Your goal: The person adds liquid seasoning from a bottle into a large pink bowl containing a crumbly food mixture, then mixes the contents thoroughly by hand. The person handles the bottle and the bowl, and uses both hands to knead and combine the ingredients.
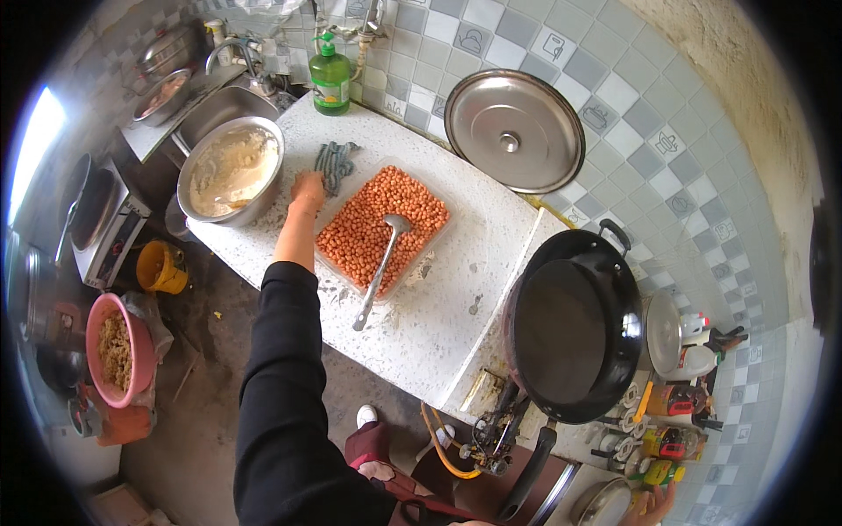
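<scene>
My left hand (308, 189), in a black sleeve, is on the speckled counter at the near edge of a crumpled striped cloth (335, 168); its fingertips are hidden, so a grip cannot be told. Left of it stands a metal bowl (185, 209) of pale dough or flour mixture with a utensil in it. To its right, a metal ladle (381, 269) rests across a clear plastic tray (442, 246) of reddish peanuts. At the bottom right, my right hand (651, 506) is partly cut off, beside a metal bowl (604, 503) and bottles; what it touches is unclear.
A large black wok (559, 329) sits over a gas burner (493, 440). A steel lid (515, 131) leans on the tiled wall. A green pump bottle (330, 82) stands near the sink (227, 108). A pink basin (141, 352) and yellow bucket (158, 266) are at left.
</scene>
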### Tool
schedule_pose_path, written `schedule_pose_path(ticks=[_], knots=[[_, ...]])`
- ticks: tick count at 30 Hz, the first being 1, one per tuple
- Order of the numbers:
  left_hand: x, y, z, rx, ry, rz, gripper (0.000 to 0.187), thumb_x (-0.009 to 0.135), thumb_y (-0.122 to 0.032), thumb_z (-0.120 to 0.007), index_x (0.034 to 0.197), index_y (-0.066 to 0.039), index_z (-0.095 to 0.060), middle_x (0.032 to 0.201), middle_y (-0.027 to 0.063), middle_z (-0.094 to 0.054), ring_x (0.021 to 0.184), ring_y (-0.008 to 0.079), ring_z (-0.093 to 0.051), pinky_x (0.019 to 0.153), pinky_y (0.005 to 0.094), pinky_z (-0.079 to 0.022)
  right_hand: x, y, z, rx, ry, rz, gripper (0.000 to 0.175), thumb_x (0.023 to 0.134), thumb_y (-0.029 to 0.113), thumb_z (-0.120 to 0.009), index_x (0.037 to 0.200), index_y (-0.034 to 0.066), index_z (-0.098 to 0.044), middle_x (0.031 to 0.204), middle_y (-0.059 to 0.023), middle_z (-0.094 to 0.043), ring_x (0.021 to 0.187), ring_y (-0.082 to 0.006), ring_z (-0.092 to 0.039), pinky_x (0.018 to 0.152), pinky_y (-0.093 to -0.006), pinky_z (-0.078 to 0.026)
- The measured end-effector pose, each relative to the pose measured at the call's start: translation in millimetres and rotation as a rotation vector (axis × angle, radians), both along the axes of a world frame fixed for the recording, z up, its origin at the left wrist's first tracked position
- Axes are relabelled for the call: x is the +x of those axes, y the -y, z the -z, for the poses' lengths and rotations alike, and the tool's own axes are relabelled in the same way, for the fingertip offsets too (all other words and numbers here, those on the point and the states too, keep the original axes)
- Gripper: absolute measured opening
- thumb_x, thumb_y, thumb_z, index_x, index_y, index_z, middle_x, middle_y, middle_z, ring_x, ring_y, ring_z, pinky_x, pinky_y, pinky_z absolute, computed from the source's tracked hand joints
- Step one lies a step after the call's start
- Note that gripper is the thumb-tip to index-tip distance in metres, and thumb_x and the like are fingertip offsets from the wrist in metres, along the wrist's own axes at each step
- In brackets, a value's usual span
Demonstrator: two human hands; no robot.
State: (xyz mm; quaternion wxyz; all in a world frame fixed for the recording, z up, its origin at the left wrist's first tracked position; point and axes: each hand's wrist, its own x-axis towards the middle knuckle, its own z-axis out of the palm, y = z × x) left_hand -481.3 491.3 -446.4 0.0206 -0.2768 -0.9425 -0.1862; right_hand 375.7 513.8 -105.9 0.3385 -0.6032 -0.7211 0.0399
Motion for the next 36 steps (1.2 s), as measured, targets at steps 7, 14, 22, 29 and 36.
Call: schedule_pose_path(ticks=[7,14,22,29,36], knots=[[26,38,-113,0.785,0.626,-0.122,0.026,0.094,-0.004,-0.045,0.107,0.0,-0.067,0.101,0.013,-0.069,0.089,0.0271,-0.068,0.071,0.0411,-0.063,-101,5,-24,-0.017,-0.117,-0.182,0.039,0.092,0.002,-0.055,0.131,-0.0028,-0.051,0.143,-0.016,-0.046,0.121,-0.0255,-0.053,0.1,-0.0363,-0.044],[261,61,-344,0.724,0.874,0.621,0.024,0.098,-0.002,-0.042,0.109,0.001,-0.063,0.09,0.008,-0.07,0.077,0.0158,-0.069,0.064,0.0305,-0.058,-206,9,-45,-0.178,-0.155,-0.912,0.046,0.082,0.002,-0.072,0.125,0.0028,-0.059,0.135,-0.0159,-0.054,0.123,-0.0321,-0.055,0.107,-0.0398,-0.041],[539,36,-376,0.548,1.442,1.021,0.024,0.101,-0.015,-0.056,0.118,0.002,-0.055,0.106,0.008,-0.064,0.097,0.0153,-0.063,0.083,0.0317,-0.055,-104,-14,-48,0.059,-0.172,-0.822,0.031,0.072,-0.005,-0.064,0.102,0.0037,-0.063,0.084,-0.009,-0.062,0.085,-0.0278,-0.063,0.107,-0.0509,-0.04],[609,36,-359,0.669,1.383,0.83,0.028,0.1,-0.02,-0.057,0.118,0.001,-0.06,0.119,0.0167,-0.065,0.095,0.0223,-0.067,0.074,0.033,-0.056,117,-88,8,-0.147,-0.121,-0.067,0.014,0.088,0.013,-0.059,0.089,-0.0001,-0.063,0.077,-0.0236,-0.062,0.075,-0.0416,-0.062,0.065,-0.0478,-0.047],[607,52,-359,0.896,1.134,0.428,0.023,0.101,-0.024,-0.058,0.109,-0.004,-0.06,0.105,0.0092,-0.063,0.082,0.015,-0.061,0.067,0.029,-0.051,236,-253,118,0.032,-0.23,0.444,0.033,0.098,0.026,-0.055,0.084,-0.0039,-0.06,0.071,-0.0215,-0.058,0.06,-0.0262,-0.056,0.064,-0.0444,-0.046]])
